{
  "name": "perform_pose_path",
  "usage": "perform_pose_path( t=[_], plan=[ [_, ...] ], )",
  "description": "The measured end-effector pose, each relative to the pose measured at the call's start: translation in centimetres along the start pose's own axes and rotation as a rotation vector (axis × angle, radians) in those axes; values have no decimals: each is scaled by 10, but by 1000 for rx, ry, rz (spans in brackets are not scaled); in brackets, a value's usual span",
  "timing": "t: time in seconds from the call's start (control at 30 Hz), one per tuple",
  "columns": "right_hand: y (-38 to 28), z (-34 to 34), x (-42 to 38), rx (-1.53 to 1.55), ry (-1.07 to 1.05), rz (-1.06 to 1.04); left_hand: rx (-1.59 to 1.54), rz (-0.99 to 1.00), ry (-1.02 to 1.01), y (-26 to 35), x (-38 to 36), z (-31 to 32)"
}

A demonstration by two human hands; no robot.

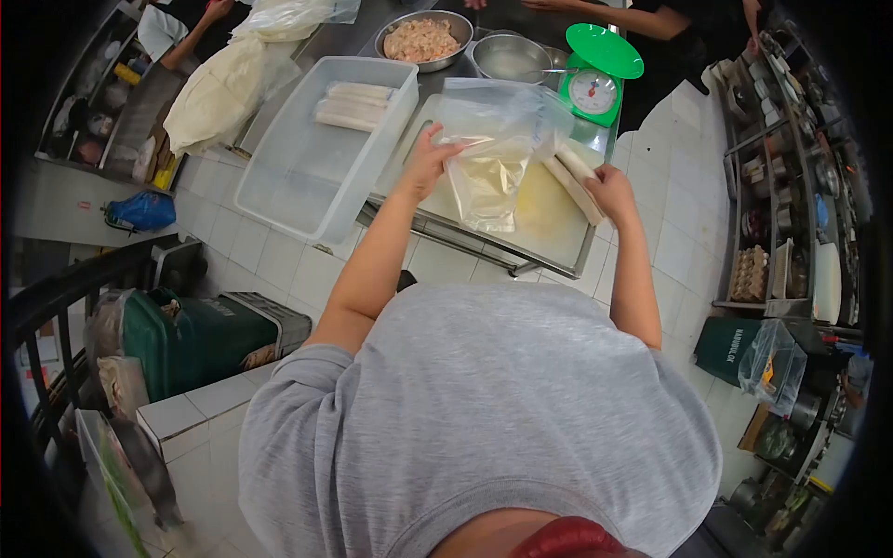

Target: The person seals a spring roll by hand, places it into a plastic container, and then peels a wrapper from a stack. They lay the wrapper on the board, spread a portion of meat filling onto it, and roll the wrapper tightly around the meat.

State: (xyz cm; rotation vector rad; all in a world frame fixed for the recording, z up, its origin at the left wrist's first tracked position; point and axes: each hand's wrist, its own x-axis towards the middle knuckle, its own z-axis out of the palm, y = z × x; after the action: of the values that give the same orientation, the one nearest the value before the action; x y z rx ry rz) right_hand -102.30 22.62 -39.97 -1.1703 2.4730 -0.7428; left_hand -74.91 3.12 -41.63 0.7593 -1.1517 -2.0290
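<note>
My left hand (430, 166) pinches the left edge of a plastic bag (490, 181), its upper part clear and its lower part shiny gold. The bag hangs over a pale cutting board (556, 244) with a yellowish patch. On the other side, my right hand (611, 194) is closed around two long pale rolls (573, 182), held side by side and slanting up toward the bag's right edge. A translucent plastic tub (279, 167) to the left contains several similar wrapped rolls (354, 106).
Behind the board stand a metal bowl of minced mixture (423, 39), a bowl of liquid (510, 58) and a green scale (593, 91). A large pale bag (228, 93) lies beyond the tub. Two other people work across the table. Shelves (777, 177) line the right.
</note>
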Motion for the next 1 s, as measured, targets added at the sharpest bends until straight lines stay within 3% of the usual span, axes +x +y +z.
perform_pose_path(
  t=[0.07,0.17,0.27,0.37,0.47,0.53,0.63,0.7,0.77,0.83,0.93,1.0],
  plan=[
    [19,-10,0,-32,27,-39,15,-48,-54,17,-16,-13],
    [26,-26,-9,81,23,30,535,-237,-103,7,-11,-49],
    [34,-35,-13,182,48,50,799,-165,-25,-5,-12,-61],
    [30,-45,-22,190,91,87,1563,331,391,-16,-15,-61],
    [19,-53,-28,135,141,83,1439,917,104,-1,-44,-6],
    [14,-55,-31,119,153,35,1370,950,-405,-6,-74,29],
    [-1,-51,-24,212,104,-16,1582,839,-419,-36,-82,36],
    [-11,-37,-10,317,54,-138,1619,541,-531,-40,-64,25],
    [-26,-27,-6,343,5,-220,1607,531,-477,-48,-62,22],
    [-56,-29,-7,298,-42,-266,1549,808,-252,-54,-76,31],
    [-76,-13,5,253,-100,-363,1580,777,-397,-62,-76,23],
    [-88,0,13,232,-142,-405,1656,803,-392,-67,-72,20]
  ],
)
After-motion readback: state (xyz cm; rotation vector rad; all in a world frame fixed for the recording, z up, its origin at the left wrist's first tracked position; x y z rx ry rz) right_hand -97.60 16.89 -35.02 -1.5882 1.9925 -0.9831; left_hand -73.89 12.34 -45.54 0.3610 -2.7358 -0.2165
